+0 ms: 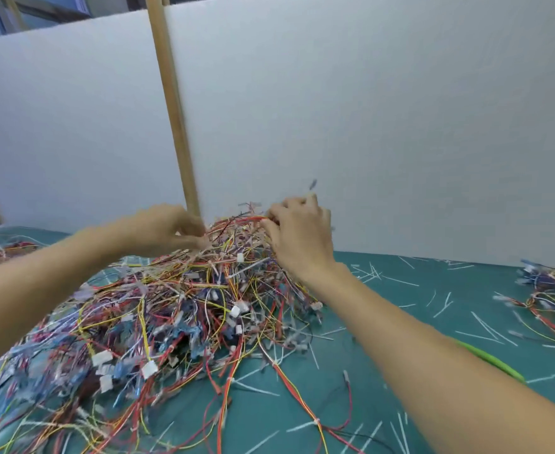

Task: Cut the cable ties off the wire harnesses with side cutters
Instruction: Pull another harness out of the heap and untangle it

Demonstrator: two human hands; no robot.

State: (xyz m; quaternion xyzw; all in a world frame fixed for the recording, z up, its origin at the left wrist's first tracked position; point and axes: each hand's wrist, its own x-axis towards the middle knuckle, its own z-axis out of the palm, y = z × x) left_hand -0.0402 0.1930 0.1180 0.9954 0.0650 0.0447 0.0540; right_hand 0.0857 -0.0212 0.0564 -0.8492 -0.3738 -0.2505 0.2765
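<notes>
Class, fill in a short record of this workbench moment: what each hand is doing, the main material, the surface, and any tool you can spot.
left hand: fingers in the top of the wire pile
right hand: pinches red wires at the pile's top
wire pile: tangled multicoloured harnesses with white connectors
surface: green mat strewn with cut cable ties
tool: green handle behind the right forearm; cutters not identifiable

Looks like a small assembly or rework workshop bench. Teal cutting mat (400, 322) heaped with a tangled pile of wire harnesses (171, 309), strewn with snipped cable ties (485, 326). White partition boards (367, 109) on wooden posts (171, 103) behind.
</notes>
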